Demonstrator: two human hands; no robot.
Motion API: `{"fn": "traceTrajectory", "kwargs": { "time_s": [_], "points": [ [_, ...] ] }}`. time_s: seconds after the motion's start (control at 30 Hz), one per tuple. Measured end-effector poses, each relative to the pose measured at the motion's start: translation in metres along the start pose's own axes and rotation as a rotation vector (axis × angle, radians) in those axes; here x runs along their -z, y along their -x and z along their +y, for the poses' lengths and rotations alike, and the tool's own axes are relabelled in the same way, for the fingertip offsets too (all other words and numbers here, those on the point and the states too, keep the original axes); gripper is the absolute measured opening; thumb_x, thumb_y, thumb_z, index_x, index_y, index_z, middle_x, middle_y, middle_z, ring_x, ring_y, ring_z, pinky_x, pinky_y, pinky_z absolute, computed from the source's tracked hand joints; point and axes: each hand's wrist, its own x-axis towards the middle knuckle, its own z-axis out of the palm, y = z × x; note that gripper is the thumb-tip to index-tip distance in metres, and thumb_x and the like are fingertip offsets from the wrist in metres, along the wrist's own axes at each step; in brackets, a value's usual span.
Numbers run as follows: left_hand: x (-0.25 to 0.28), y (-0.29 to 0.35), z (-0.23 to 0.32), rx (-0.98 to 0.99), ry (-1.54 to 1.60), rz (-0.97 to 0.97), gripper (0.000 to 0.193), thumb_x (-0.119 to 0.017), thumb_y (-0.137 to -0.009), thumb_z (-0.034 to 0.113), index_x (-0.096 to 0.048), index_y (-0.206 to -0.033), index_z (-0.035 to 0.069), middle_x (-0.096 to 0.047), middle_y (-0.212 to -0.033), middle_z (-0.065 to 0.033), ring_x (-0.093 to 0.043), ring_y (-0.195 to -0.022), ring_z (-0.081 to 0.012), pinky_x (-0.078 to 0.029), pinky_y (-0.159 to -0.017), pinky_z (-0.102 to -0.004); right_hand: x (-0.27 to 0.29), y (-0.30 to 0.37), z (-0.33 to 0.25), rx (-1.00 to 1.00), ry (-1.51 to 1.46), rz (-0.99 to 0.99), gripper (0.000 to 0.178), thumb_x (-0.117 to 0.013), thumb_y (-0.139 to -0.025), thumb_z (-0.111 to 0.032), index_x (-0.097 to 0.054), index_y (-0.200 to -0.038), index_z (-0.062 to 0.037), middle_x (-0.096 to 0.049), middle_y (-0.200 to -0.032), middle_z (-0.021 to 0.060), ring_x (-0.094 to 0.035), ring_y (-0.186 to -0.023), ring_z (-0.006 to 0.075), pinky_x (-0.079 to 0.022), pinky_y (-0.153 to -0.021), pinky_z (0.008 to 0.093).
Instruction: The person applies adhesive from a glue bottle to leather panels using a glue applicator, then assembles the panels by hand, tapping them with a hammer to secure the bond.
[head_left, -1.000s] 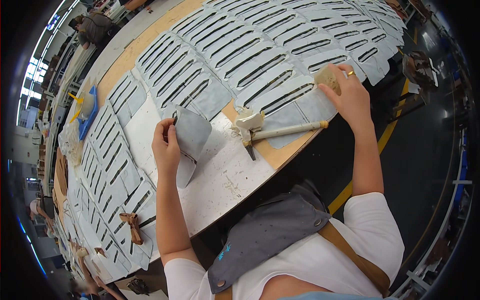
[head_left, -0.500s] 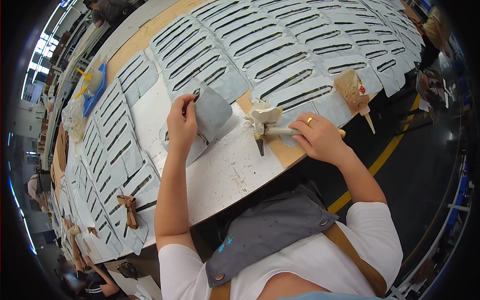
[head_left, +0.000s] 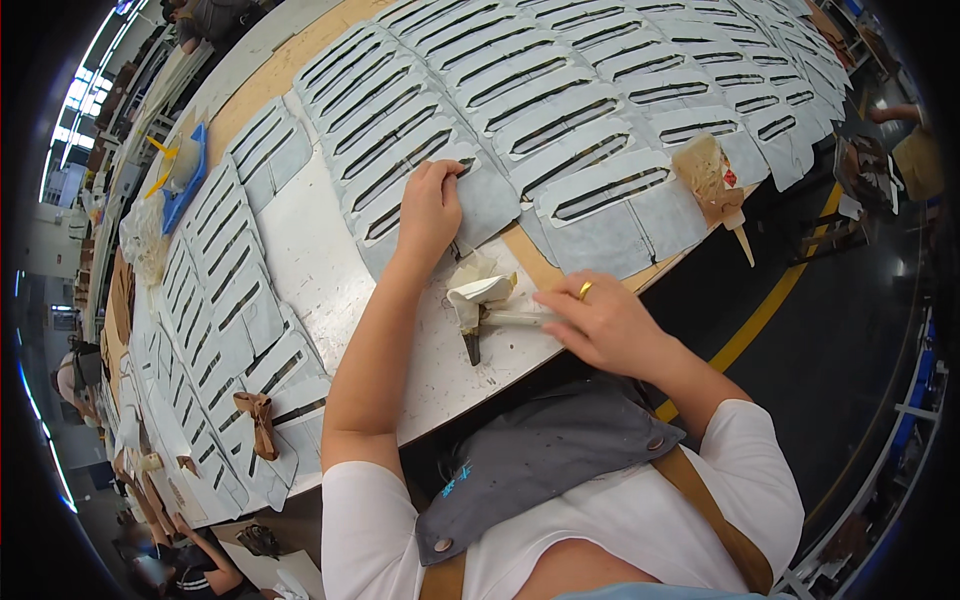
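My left hand (head_left: 430, 215) is closed, fingertips together, at the slot end of a grey slotted panel (head_left: 490, 205) lying flat at the near end of an overlapping row. My closed right hand (head_left: 612, 325) grips a hammer (head_left: 515, 318) by its pale handle. Pale wrapping, cloth or paper, covers the hammer's head, and a dark tapered end points toward the table's near edge. The head is just above or on the white tabletop (head_left: 420, 395); I cannot tell whether it touches. Another slotted panel (head_left: 615, 240) lies beyond my right hand.
Rows of grey slotted panels (head_left: 560, 90) cover the table's far side and left. A glue bottle (head_left: 710, 180) with a pale nozzle lies at the right edge. A knotted brown strip (head_left: 258, 425) and a blue tray (head_left: 187, 190) are at left. Other people work around.
The grey panel that my left hand held raised now lies flat at the row's end, and that hand has moved right and farther away. My right hand brought the hammer nearer and leftward.
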Motion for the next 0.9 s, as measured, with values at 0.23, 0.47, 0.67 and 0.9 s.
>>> {"fn": "traceTrajectory", "kwargs": {
  "time_s": [0.23,0.47,0.67,0.9],
  "points": [
    [-0.003,0.014,-0.008,-0.062,-0.239,0.132,0.018,-0.058,-0.082,0.000,-0.065,-0.096,0.009,-0.058,-0.101,-0.0077,-0.051,-0.096,-0.0289,-0.036,-0.080,-0.0425,0.050,0.012,0.040,-0.144,0.343,-0.064,0.030,-0.066,-0.078,-0.009,-0.060,-0.108,-0.0039,-0.060,-0.112,0.0072,-0.056,-0.105,0.0260,-0.045,-0.087,0.0371],
    [0.024,0.016,0.023,-0.092,-0.183,0.113,0.021,-0.059,-0.083,0.001,-0.065,-0.100,0.013,-0.057,-0.106,-0.0051,-0.049,-0.102,-0.0261,-0.032,-0.085,-0.0410,0.045,0.016,0.052,-0.153,0.445,-0.058,0.018,-0.061,-0.078,-0.003,-0.062,-0.096,-0.0036,-0.064,-0.102,0.0027,-0.060,-0.099,0.0220,-0.046,-0.082,0.0338],
    [0.063,0.057,0.029,-0.044,-0.140,-0.002,0.017,-0.059,-0.085,0.003,-0.063,-0.099,0.012,-0.056,-0.106,-0.0057,-0.049,-0.100,-0.0252,-0.031,-0.086,-0.0390,0.057,0.019,0.052,-0.063,0.335,0.043,0.017,-0.058,-0.078,-0.001,-0.061,-0.094,-0.0041,-0.065,-0.103,0.0048,-0.061,-0.101,0.0243,-0.047,-0.085,0.0361],
    [0.089,0.087,0.018,0.074,-0.141,-0.067,0.015,-0.059,-0.086,0.004,-0.063,-0.098,0.011,-0.057,-0.105,-0.0063,-0.050,-0.100,-0.0250,-0.031,-0.087,-0.0386,0.057,0.014,0.042,-0.218,0.295,-0.035,0.029,-0.059,-0.084,-0.006,-0.061,-0.113,-0.0054,-0.062,-0.120,0.0086,-0.057,-0.114,0.0308,-0.043,-0.098,0.0397]
  ]
}}
